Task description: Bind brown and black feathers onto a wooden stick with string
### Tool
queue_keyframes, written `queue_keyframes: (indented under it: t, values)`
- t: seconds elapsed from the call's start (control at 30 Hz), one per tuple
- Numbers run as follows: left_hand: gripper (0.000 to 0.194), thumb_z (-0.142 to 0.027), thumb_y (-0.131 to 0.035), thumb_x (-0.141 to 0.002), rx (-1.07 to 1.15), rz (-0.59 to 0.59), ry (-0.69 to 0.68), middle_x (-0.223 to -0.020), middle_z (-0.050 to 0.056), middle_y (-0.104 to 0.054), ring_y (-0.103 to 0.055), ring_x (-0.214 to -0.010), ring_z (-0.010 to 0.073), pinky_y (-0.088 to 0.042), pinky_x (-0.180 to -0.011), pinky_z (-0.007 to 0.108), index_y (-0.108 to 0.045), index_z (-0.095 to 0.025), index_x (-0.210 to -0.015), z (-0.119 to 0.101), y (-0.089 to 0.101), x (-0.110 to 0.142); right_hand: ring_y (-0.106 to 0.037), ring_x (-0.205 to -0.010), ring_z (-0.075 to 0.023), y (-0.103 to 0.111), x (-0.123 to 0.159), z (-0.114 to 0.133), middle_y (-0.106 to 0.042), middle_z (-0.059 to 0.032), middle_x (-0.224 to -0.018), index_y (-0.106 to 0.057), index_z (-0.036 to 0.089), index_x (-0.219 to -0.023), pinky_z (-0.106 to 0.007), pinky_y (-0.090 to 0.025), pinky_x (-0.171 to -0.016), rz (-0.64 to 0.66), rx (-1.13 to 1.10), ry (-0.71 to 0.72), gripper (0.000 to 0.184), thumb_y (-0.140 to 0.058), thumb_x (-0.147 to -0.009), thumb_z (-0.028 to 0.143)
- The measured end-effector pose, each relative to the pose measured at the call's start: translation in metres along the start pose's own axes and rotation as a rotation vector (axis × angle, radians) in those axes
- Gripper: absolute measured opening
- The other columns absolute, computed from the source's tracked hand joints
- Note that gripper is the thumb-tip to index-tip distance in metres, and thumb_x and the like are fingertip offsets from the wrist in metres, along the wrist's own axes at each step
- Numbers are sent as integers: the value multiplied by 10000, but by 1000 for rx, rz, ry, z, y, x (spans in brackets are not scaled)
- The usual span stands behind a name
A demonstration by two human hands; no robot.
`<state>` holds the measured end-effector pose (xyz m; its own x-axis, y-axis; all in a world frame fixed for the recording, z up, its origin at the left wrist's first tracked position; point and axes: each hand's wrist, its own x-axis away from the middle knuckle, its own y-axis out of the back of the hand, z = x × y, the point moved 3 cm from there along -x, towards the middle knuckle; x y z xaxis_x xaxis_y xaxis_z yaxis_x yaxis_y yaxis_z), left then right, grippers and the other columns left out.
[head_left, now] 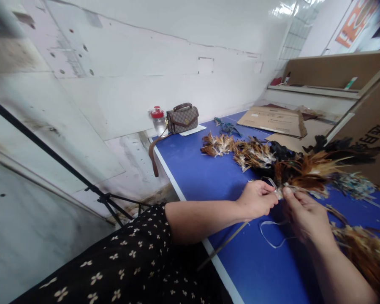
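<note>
My left hand point(258, 199) is closed in a pinch at the pale base of a bunch of brown feathers point(312, 169). Right beside it, my right hand point(307, 213) pinches the same whitish base with thumb and fingers. The exact spot between the fingertips is partly hidden. A small clear strip point(270, 182) sticks up by the left fingertips. Below the hands, a loop of thin white ribbon point(269, 242) lies on the blue table point(190, 164). A thin stick point(223, 247) slants from under my left wrist over the table's edge.
More brown feather bunches point(220, 145) and black feathers point(281, 150) spread across the table. Bluish-grey trimmings point(356, 185) lie at right, near a brown feather pile point(364, 249). Behind are a handbag point(183, 119), a red-lidded bottle point(158, 122) and flat cardboard point(272, 120). A black tripod point(104, 198) stands left.
</note>
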<state>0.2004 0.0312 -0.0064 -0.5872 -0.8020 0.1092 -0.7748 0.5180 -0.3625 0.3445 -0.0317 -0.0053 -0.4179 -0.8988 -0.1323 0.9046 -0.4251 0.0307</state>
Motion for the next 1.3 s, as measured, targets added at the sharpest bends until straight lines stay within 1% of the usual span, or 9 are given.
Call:
queue_keyframes:
  t: [0.17,0.3,0.4,0.6,0.8,0.93,1.03,1.2,1.3]
  values:
    - [340,-241,-925,-891,48,25,-8,-726,-44,-681,-544,-490,74,-405,-431,175,-619,-187,-1028,-1,0,-1,-316,-528,-103,-3,4,10,-370,58,-616,-625,240,-689,-272,-273,-430,29,-152,-61,662,-1059,-728,739]
    - [464,-315,-1011,-785,111,63,-6,-726,-35,-681,-535,-503,74,-378,-422,173,-626,-188,-1010,-2,0,-1,-286,-544,-92,-5,5,10,-345,70,-633,-568,241,-691,-243,-283,-440,41,-227,-120,685,-1079,-727,695]
    - [496,-338,-1030,-744,158,90,-15,-733,-25,-684,-518,-509,71,-358,-425,173,-634,-185,-1001,-3,-1,-1,-262,-545,-82,-5,5,11,-320,81,-640,-535,237,-690,-221,-272,-438,63,-259,-136,712,-1076,-727,698]
    - [486,-315,-1026,-742,188,96,4,-759,-9,-689,-518,-531,68,-336,-458,174,-643,-177,-1008,-4,-1,0,-221,-545,-65,-4,4,14,-284,104,-649,-570,228,-737,-186,-285,-415,129,-272,-189,672,-1077,-748,670]
    - [408,-249,-961,-776,178,67,-12,-760,-12,-687,-509,-526,67,-338,-465,179,-644,-177,-1023,-7,1,0,-197,-557,-63,-3,1,14,-289,109,-665,-563,241,-767,-157,-239,-365,38,-233,-259,717,-1114,-663,687]
    - [445,-285,-995,-772,171,68,-18,-771,-10,-685,-516,-540,72,-328,-476,182,-650,-177,-1030,-10,1,1,-178,-550,-61,0,-1,17,-303,106,-665,-625,234,-802,-164,-251,-350,122,-183,-305,683,-1075,-706,739]
    - [478,-304,-1015,-759,188,90,-8,-771,-12,-684,-520,-544,70,-322,-485,183,-646,-179,-1036,-12,0,5,-168,-551,-57,1,1,20,-282,110,-658,-651,226,-791,-162,-249,-353,178,-162,-343,710,-1072,-668,785]
    - [480,-280,-999,-759,217,129,4,-751,-22,-678,-491,-523,58,-301,-483,187,-626,-187,-1046,-14,-2,8,-205,-552,-63,-1,6,28,-279,102,-659,-639,231,-753,-175,-267,-371,92,-200,-271,704,-1112,-621,736]
    - [528,-330,-1037,-740,202,128,15,-757,-20,-678,-494,-530,54,-297,-492,185,-627,-185,-1039,-15,-2,7,-222,-549,-68,-2,6,29,-281,96,-646,-568,240,-693,-198,-270,-385,22,-228,-228,729,-1154,-575,659]
